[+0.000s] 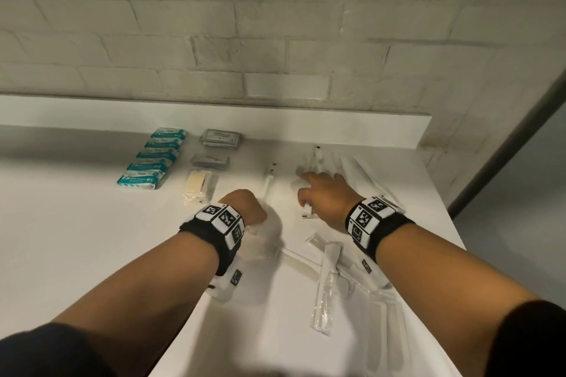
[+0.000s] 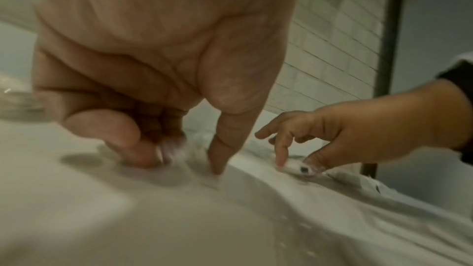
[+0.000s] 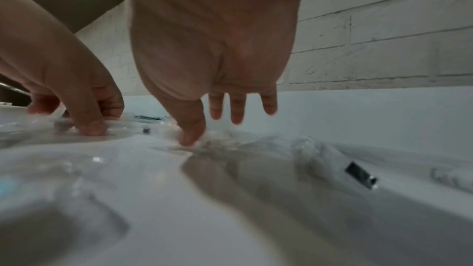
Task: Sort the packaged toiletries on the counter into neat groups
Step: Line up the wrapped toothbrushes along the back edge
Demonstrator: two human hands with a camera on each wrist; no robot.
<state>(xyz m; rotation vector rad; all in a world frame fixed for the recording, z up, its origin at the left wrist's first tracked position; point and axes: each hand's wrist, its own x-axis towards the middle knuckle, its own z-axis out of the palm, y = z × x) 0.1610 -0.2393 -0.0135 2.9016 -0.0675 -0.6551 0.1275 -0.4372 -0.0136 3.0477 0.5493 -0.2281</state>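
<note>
The teal packets (image 1: 153,158) already sit in a tidy row at the back left of the worktop (image 1: 76,239), grey sachets (image 1: 219,138) beside them. My left hand (image 1: 246,206) curls on a clear wrapper; my right hand (image 1: 324,193) pinches a small white packet (image 1: 307,211). Wrapped combs and toothbrushes (image 1: 326,285) near me remain unsorted.

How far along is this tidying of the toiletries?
Roughly halfway. Done: five teal packets in a column, grey sachets beside them. In hand: the right hand pinches a clear-wrapped item; the left hand presses another. Left: the comb and long wrapped pieces still jumbled.
</note>
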